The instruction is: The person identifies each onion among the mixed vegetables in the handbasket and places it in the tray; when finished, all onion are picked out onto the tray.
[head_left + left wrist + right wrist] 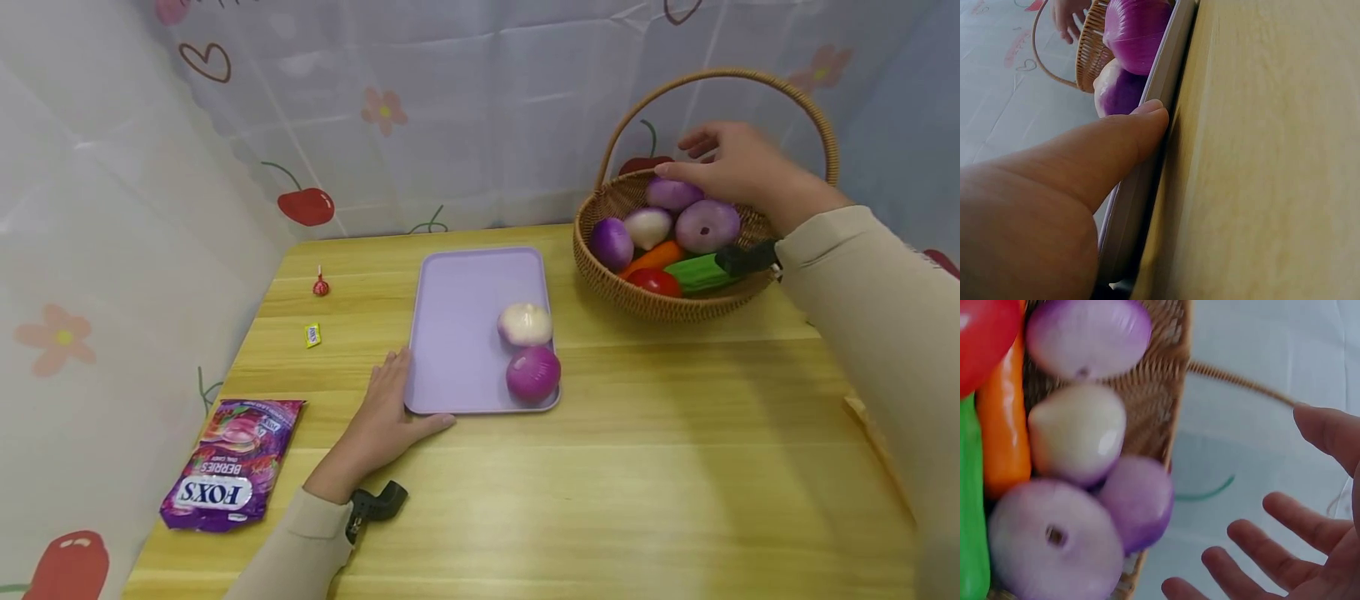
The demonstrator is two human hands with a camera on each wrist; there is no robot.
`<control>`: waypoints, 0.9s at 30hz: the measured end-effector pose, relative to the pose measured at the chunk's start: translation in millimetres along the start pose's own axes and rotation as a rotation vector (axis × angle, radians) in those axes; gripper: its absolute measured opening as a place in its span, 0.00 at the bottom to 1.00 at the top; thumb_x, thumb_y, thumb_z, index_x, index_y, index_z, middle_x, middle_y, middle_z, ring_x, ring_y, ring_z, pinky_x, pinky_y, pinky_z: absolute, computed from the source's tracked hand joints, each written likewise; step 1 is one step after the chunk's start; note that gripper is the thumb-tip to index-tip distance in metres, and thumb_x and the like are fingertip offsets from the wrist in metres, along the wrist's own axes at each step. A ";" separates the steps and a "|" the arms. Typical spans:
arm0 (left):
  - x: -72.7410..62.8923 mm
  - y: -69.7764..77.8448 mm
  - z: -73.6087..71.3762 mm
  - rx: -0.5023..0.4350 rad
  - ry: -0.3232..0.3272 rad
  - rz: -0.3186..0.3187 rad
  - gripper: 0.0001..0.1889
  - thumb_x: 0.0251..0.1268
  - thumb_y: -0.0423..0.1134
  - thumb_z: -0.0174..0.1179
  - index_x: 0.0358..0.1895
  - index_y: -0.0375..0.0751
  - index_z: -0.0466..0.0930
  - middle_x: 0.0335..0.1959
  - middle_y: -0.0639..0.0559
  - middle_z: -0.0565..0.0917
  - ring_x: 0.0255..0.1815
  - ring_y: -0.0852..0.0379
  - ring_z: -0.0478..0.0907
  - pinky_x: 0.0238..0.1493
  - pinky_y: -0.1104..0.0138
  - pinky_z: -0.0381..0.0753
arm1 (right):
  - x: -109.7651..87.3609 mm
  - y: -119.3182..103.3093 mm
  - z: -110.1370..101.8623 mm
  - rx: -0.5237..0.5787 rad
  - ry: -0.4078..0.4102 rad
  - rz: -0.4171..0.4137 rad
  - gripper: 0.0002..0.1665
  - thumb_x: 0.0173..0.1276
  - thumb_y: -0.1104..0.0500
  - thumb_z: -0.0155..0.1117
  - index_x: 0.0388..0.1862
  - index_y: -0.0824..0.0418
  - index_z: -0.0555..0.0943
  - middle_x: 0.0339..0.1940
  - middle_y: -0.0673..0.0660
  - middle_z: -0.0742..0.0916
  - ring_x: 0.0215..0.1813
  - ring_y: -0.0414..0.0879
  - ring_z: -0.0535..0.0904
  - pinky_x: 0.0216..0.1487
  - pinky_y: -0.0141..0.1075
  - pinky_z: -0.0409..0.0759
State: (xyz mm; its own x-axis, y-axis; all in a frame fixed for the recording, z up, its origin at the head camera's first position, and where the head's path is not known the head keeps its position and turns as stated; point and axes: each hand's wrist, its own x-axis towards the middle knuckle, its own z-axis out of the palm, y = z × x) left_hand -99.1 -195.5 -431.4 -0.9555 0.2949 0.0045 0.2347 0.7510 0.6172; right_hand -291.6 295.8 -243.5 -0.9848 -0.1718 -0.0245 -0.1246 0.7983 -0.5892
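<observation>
My left hand (381, 421) rests at the near left corner of a lilac tray (465, 333), fingers spread along its left side. In the left wrist view the thumb (1129, 128) touches the tray's front rim. On the tray's right side lie a pale onion (525, 325) and a purple onion (533, 374). Above the wicker basket (675, 310) hovers my right hand (738, 167), fingers apart and holding nothing. Under it in the basket are several onions (1054, 540), with a carrot (1004, 434), a tomato (985, 337) and a ridged green vegetable (701, 273).
At the left lie a purple candy bag (232, 462), a small yellow packet (312, 335) and a red lollipop (321, 286). The basket's tall handle (720, 73) arches over its contents. A patterned curtain (480, 125) hangs behind the table.
</observation>
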 end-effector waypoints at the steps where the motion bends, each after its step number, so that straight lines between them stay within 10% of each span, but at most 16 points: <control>1: -0.1 0.2 -0.1 -0.001 0.000 -0.001 0.67 0.61 0.68 0.72 0.85 0.29 0.40 0.85 0.34 0.45 0.85 0.38 0.36 0.82 0.49 0.32 | -0.8 4.5 -1.9 -0.005 0.010 0.020 0.52 0.77 0.35 0.59 0.81 0.71 0.62 0.76 0.77 0.68 0.74 0.75 0.64 0.72 0.69 0.61; 27: 2.1 0.0 -0.9 0.005 0.001 0.003 0.67 0.61 0.67 0.73 0.85 0.28 0.41 0.85 0.34 0.46 0.85 0.38 0.36 0.82 0.48 0.33 | -1.5 35.3 2.4 -0.064 0.001 0.154 0.53 0.74 0.32 0.62 0.75 0.76 0.66 0.68 0.82 0.73 0.64 0.75 0.71 0.65 0.66 0.70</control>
State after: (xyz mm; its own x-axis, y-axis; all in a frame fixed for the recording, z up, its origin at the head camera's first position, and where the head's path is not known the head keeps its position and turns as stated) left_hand -101.2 -195.5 -430.7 -0.9550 0.2966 0.0066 0.2381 0.7529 0.6136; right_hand -294.3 322.9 -266.1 -0.9930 -0.0437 -0.1100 0.0209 0.8502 -0.5261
